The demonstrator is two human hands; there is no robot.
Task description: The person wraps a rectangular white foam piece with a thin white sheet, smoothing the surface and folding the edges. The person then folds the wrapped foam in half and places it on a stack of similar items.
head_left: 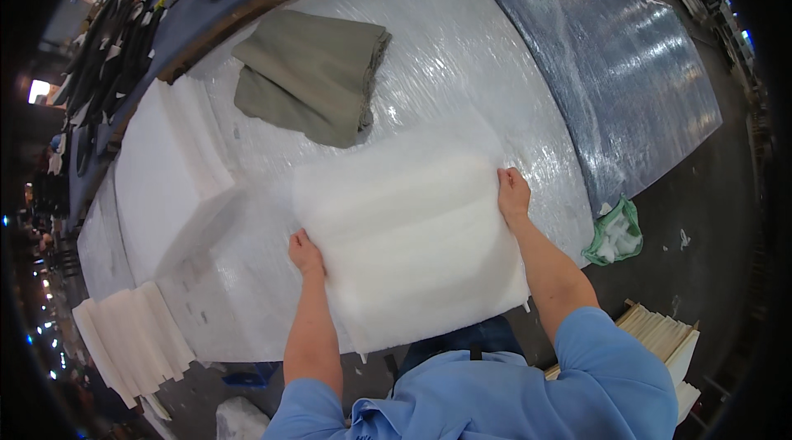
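A rectangular sheet of fluffy white batting (417, 234) lies in front of me, its near end reaching past the table edge by my waist. My left hand (307, 254) is closed on its left edge. On the opposite edge, farther away, my right hand (513, 192) grips the sheet with fingers curled in. Beneath it is a table covered in clear plastic film (437, 44). A folded olive-green cloth (309, 73) with a frayed right side rests beyond the sheet.
White batting is stacked (169, 176) at the left. Cream fabric strips (132, 337) hang over the near left edge. A blue-grey film-wrapped surface (610, 77) adjoins at right, with a green bag of white scraps (617, 234) below. Bundled pale slats (660, 337) stand near my right elbow.
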